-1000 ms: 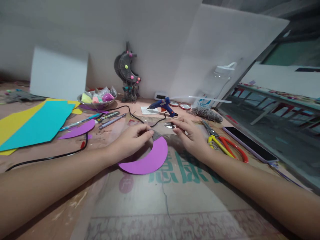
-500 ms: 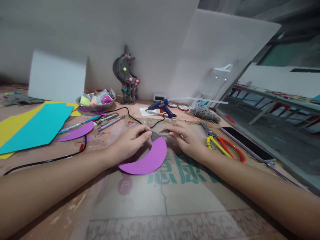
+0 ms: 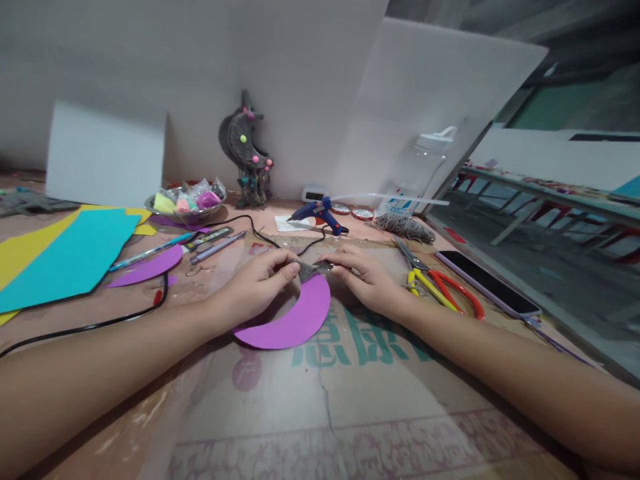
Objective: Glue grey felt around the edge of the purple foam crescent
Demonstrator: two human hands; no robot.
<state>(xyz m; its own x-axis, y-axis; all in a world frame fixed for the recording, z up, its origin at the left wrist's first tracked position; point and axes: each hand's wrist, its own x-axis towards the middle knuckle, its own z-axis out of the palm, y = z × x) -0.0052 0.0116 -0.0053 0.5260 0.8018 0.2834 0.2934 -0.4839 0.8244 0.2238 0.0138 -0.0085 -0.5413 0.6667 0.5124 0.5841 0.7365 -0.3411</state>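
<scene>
A purple crescent cut from craft paper or foam (image 3: 299, 321) hangs over the board, its upper tip covered in grey yarn (image 3: 307, 271). My left hand (image 3: 265, 280) pinches that wrapped tip between thumb and fingers. Close by on the right, my right hand (image 3: 356, 275) is closed on a small bunch of the same grey yarn, right beside the tip. My fingers hide part of the yarn. Behind both hands lies a blue glue gun (image 3: 320, 213) with a clear glue stick in it.
Right of my hands are scissors (image 3: 434, 275), a phone (image 3: 487, 283) and a yarn skein (image 3: 406, 228). On the left lie blue sheets (image 3: 75, 253), pens and a bowl (image 3: 187, 215) of coloured clay. A grey moon ornament (image 3: 245, 150) and a clear bottle (image 3: 423, 163) stand behind.
My right hand has come slightly nearer the crescent's tip with the yarn. My left hand still holds the crescent. The whole view has shifted a little.
</scene>
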